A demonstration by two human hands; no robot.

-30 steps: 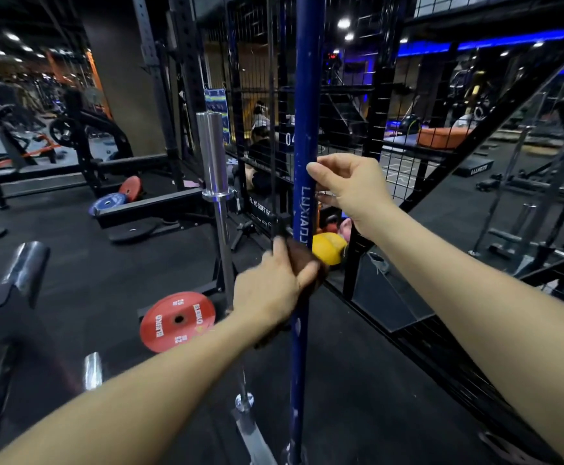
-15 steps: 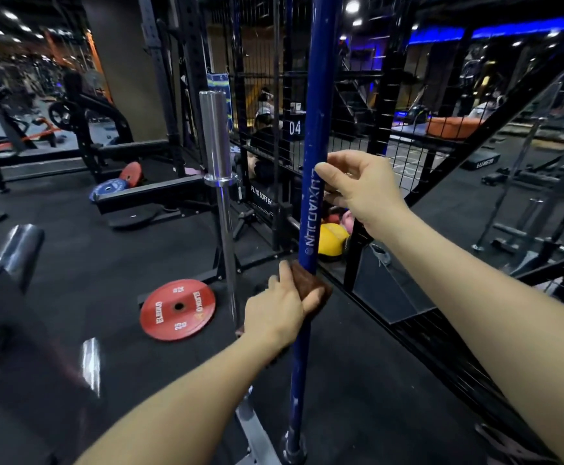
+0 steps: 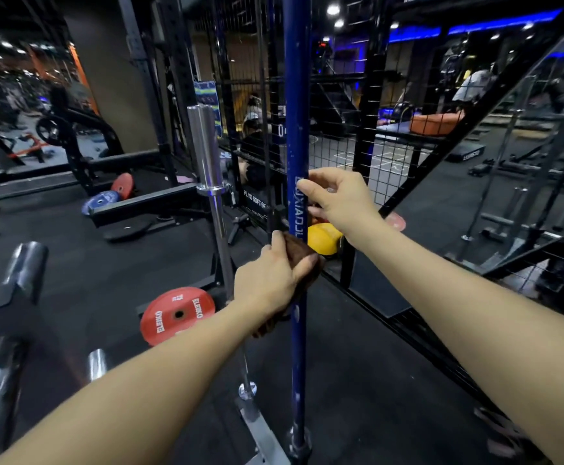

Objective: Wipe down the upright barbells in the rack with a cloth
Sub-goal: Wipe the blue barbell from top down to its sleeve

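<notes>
The left hand [image 3: 270,280] wraps the brown cloth [image 3: 302,255] around the upright blue barbell [image 3: 296,129], gripping to rub it. The right hand [image 3: 337,199] pinches the bar just above, likely steadying it in the rack.

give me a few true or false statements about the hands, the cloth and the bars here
1. The left hand holds a brown cloth against the blue barbell. True.
2. The right hand rests on the silver barbell. False: it grips the blue barbell, above the cloth.
3. The red plate lies flat on the floor. True.
4. The blue barbell lies on the floor. False: it stands upright.
</notes>
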